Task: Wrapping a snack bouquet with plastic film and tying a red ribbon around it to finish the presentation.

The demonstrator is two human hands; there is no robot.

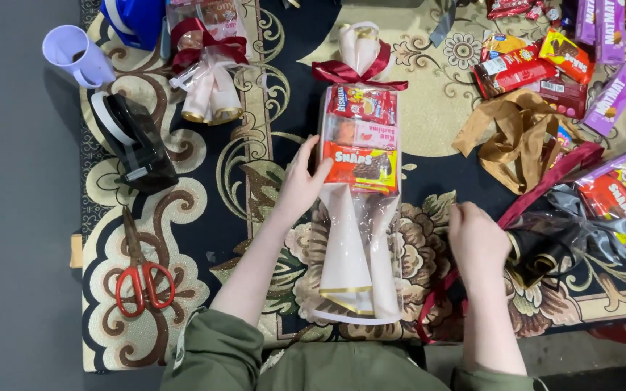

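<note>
My left hand (300,181) lay open against the left edge of the clear cellophane snack parcel with the dark red bow (359,152), gripping nothing. That parcel sat mid-carpet. My right hand (478,242), right of it, touched a dark red ribbon (545,185); its grip I could not tell.

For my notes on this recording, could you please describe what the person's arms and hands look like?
Both the left hand and the right hand are bare, without gloves, rings or a watch. Olive-green sleeves are pushed up near the elbows, leaving the forearms uncovered.
</note>
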